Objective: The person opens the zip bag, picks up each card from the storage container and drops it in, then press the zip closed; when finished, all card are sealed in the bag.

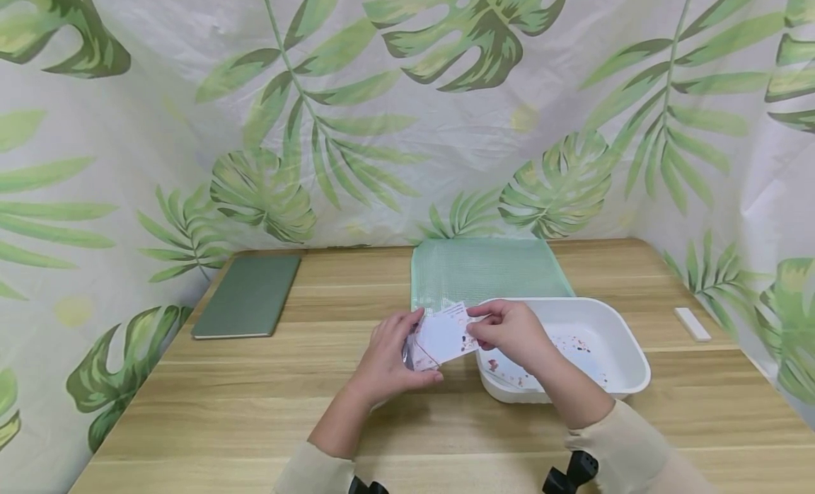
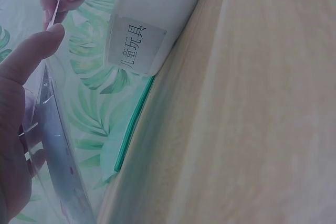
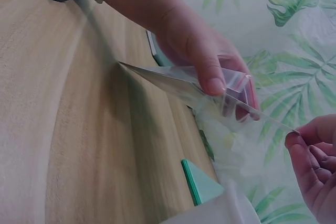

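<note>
While both hands work above the near half of the table (image 1: 223, 409), we see a white printed card (image 1: 446, 331) held between them, raised clear of the wood and tilted, with small coloured specks on its face. Its lower end lies against a clear plastic packet (image 2: 60, 145), though how much of it sits inside we cannot tell. Our left hand (image 1: 390, 363) grips the packet, thumb on 1 face and fingers behind the other. Our right hand (image 1: 512, 331) pinches the card's far end between thumb and fingertip, at the left rim of a white tub (image 1: 598, 313). Within the tub we find more printed paper (image 1: 576, 345), with red and dark specks, and on its outer wall a label (image 2: 134, 45) with 4 Chinese characters. Just behind the tub lies a pale green mesh pouch (image 1: 484, 271), its near edge hidden from us by the tub in the head view. Farther out, we have a dark green notebook (image 1: 248, 296) flat at the table's left edge and a small white bar (image 1: 692, 324) near the right edge. Beige sleeves (image 1: 617, 444) cover our forearms, black devices (image 1: 567, 473) sit at the wrists, and a leaf-print curtain (image 1: 159, 41) surrounds the table.
</note>
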### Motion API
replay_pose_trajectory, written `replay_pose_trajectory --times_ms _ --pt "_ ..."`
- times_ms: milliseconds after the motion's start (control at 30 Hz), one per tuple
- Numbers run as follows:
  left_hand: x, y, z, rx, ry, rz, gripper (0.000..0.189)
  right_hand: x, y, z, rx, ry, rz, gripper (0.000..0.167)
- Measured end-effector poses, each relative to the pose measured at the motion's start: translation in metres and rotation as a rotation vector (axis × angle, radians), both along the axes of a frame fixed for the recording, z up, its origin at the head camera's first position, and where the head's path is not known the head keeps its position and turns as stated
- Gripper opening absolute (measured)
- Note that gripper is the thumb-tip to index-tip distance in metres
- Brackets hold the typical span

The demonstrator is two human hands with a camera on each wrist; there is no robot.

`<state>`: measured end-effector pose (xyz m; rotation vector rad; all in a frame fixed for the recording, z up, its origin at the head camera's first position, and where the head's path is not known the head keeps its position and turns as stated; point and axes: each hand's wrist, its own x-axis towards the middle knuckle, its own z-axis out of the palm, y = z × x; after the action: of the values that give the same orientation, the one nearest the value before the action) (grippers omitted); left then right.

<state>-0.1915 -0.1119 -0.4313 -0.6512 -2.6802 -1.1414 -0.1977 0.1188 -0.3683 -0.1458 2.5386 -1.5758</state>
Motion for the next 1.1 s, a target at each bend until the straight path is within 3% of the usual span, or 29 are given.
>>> replay_pose_trajectory --times_ms 233,500,733,1100 --pt "0.0 0.0 -0.001 0.014 0.053 0.0 0.1 -0.002 -0.014 -0.013 -0.023 -0.006 0.029 0.029" --pt "0.001 0.0 -0.001 0.012 0.06 -0.001 0.098 -0.008 -0.021 -0.032 -0.131 0.032 0.221 0.033" --pt "0.0 0.0 -0.001 0.009 0.016 -0.001 0.098 -0.01 -0.033 -0.04 -0.043 0.081 0.249 0.03" --pt "-0.001 0.001 -0.003 0.022 0.051 -0.025 0.096 -0.01 -0.044 -0.038 0.105 0.119 0.279 0.024"
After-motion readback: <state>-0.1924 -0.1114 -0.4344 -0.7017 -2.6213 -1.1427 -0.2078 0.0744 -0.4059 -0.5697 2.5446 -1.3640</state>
